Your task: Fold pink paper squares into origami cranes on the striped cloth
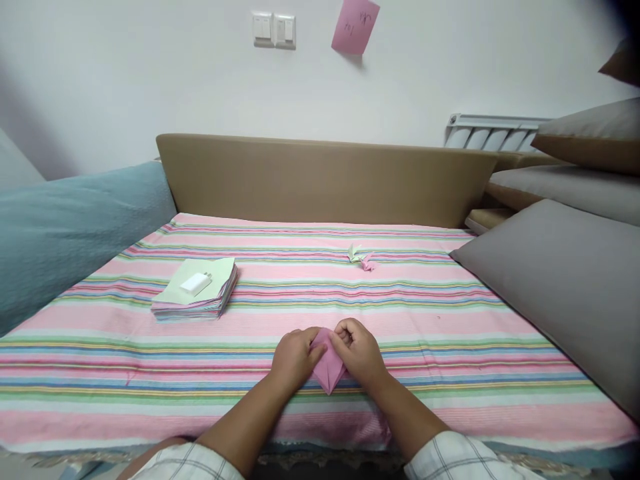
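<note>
A pink sheet of origami paper, folded into a kite-like diamond, lies on the striped cloth with one point toward me. My left hand grips its left side, thumb on top of the paper. On the other side my right hand pinches the upper right edge between thumb and curled fingers. The underside of the paper and some fingertips are hidden. Farther back on the cloth rest two small folded paper figures, a pale green one and a pink one.
A stack of coloured paper sits at left with a white charger plug on top. The striped cloth spreads between a blue-covered armrest and grey cushions. Behind stands a brown backrest.
</note>
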Motion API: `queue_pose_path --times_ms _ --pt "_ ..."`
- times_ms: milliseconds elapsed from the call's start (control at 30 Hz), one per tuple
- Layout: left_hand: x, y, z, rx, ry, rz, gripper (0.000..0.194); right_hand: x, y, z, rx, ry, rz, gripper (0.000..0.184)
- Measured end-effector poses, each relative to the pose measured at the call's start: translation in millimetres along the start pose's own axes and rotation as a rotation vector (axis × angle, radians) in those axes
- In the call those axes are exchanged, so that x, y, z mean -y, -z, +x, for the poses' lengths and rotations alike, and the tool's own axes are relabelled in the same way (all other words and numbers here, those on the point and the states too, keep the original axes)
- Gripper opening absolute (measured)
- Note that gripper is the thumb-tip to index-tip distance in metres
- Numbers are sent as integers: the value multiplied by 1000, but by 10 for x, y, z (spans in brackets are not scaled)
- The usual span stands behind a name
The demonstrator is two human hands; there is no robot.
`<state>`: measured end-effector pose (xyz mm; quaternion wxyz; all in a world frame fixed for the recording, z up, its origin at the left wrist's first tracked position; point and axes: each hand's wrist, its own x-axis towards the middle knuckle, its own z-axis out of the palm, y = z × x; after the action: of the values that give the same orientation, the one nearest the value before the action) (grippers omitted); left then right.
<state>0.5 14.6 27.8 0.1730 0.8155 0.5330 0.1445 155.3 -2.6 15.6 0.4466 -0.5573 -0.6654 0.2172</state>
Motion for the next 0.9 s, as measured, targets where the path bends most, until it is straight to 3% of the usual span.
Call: queue_pose_path --times_ms 233,433,567,667,900 --pt "-3 -14 4 -55 -27 -10 25 -12 -41 -10 3 -42 -2 13" --pt "-36 7 31 -8 44 46 31 -15 -49 -19 24 -44 43 14" --pt "-49 17 40 -6 45 71 29 -82 57 6 102 -75 138 16" --pt "-44 12 38 -17 19 75 29 -168 162 28 224 -130 83 12" --pt "-28 -5 39 3 47 86 37 -214 290 19 403 -99 179 13"
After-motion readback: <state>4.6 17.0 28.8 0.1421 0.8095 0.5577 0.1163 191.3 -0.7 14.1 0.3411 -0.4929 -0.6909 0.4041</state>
